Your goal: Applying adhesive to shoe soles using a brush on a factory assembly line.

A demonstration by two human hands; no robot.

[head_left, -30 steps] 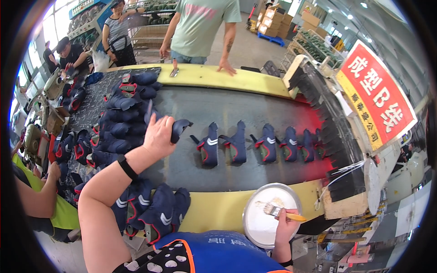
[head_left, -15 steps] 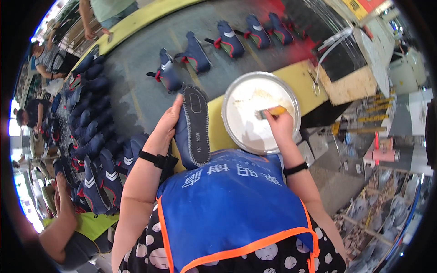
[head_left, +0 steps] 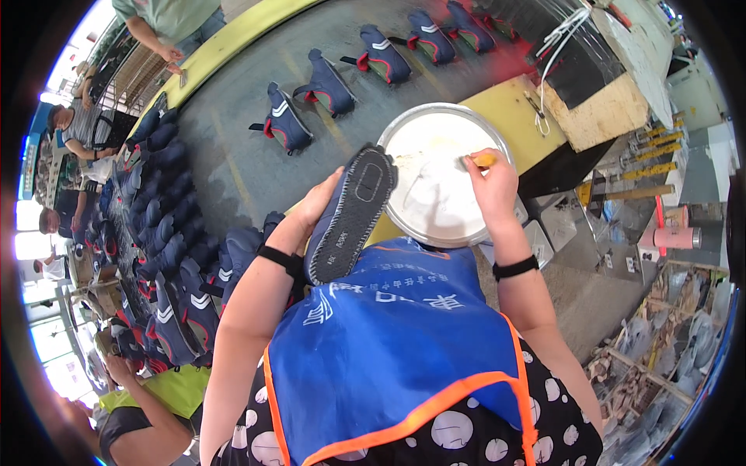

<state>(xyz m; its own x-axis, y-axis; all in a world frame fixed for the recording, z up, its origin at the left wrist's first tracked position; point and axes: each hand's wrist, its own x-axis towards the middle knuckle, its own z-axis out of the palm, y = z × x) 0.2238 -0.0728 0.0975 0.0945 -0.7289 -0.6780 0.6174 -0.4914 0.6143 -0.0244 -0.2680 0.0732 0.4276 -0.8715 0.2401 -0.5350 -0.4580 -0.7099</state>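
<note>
Fingers point(head_left: 330, 189) grip shoe point(head_left: 350, 213); right hand point(head_left: 491, 186) likely holds brush point(head_left: 482, 161).

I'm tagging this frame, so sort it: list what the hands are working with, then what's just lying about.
In hand:
- left hand holding the dark shoe, sole up
- right hand gripping the yellow-handled brush
- round metal bowl of white paste

Lying about:
- navy shoes on the conveyor belt
- pink bottle

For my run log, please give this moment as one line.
left hand: holds shoe, sole up | right hand: brush in bowl
</note>
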